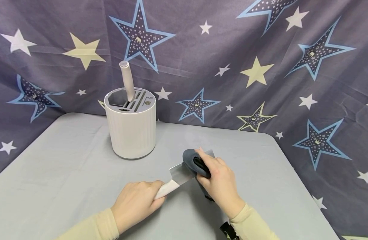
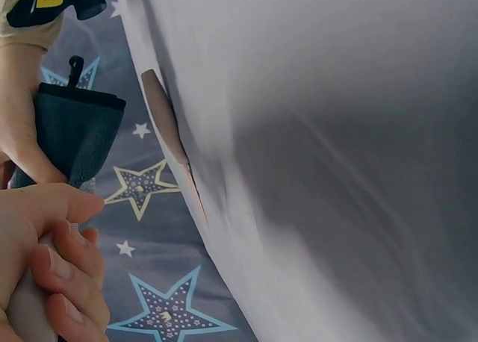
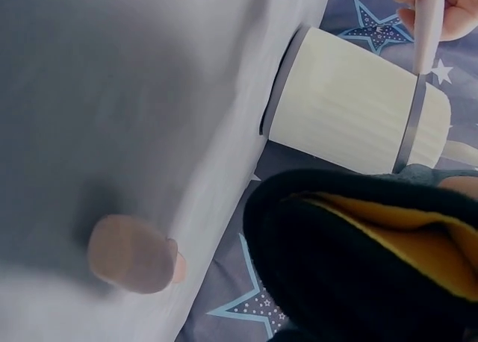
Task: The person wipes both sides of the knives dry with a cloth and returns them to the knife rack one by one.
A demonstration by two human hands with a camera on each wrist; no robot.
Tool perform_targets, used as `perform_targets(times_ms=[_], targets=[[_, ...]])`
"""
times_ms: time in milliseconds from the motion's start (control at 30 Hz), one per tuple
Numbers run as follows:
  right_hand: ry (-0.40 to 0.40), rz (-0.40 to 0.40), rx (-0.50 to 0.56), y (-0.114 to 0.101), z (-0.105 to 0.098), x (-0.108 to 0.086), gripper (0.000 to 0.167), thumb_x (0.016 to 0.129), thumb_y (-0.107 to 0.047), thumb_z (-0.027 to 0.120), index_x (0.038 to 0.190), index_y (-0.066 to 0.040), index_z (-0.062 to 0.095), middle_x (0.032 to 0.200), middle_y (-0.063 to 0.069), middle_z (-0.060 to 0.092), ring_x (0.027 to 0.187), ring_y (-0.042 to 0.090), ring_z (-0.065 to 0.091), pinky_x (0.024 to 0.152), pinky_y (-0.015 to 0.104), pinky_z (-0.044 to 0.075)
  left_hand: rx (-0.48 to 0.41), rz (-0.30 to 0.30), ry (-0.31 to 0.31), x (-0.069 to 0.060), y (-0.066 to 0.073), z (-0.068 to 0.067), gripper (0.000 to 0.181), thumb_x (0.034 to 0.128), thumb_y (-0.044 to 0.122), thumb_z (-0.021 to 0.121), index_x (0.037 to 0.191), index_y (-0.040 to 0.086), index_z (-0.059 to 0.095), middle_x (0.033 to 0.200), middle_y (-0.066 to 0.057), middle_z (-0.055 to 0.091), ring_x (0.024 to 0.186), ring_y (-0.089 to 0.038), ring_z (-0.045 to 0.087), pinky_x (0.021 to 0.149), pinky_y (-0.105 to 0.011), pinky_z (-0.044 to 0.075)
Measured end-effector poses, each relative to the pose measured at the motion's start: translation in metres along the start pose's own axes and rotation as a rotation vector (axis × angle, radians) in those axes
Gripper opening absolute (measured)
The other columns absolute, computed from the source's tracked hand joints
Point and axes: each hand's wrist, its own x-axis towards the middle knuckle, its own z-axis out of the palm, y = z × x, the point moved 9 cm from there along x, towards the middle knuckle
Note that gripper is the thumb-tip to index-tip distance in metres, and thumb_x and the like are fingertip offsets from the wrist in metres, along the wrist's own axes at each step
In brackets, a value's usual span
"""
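Observation:
My left hand (image 1: pixel 139 203) grips the white handle (image 1: pixel 167 189) of a cleaver, whose broad metal blade (image 1: pixel 181 174) points up and to the right. A blue-grey cloth mitt (image 1: pixel 190 160) with black trim is in my right hand (image 1: pixel 218 180). It is pressed around the middle of the blade, with a blade corner showing beyond it. In the left wrist view, the mitt (image 2: pixel 78 129) hangs down with a small black loop. Its opening shows a yellow lining (image 3: pixel 418 241) in the right wrist view. My left fingers (image 2: pixel 71 267) curl around the handle.
A white ribbed knife block (image 1: pixel 131 131) stands at the back left of the grey table (image 1: pixel 67 160). One white-handled utensil (image 1: pixel 127 81) sticks up from its slotted grey top. Behind hangs a star-patterned curtain (image 1: pixel 184 66). A black strap (image 1: pixel 229 230) is at my right wrist.

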Motion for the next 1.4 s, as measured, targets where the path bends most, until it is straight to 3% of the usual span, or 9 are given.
perform_targets(times_ms=[833, 1400], targets=[[-0.038, 0.066, -0.030, 0.015, 0.003, 0.000, 0.075, 0.068, -0.008, 0.082, 0.137, -0.026, 0.058, 0.113, 0.003, 0.073, 0.083, 0.024, 0.065, 0.065, 0.045, 0.053, -0.013, 0.008, 0.006, -0.003, 0.000, 0.000, 0.023, 0.0716, 0.028, 0.081, 0.078, 0.022, 0.059, 0.053, 0.014, 0.042, 0.045, -0.004, 0.033, 0.041, -0.025, 0.025], [-0.046, 0.092, -0.051, 0.025, 0.002, 0.001, 0.072, 0.070, -0.008, 0.080, 0.137, -0.024, 0.057, 0.115, 0.005, 0.072, 0.092, 0.028, 0.067, 0.068, 0.050, 0.054, -0.017, 0.003, -0.006, -0.003, -0.001, 0.001, 0.021, 0.0727, 0.028, 0.080, 0.079, 0.022, 0.061, 0.053, 0.015, 0.042, 0.045, -0.003, 0.035, 0.041, -0.025, 0.026]])
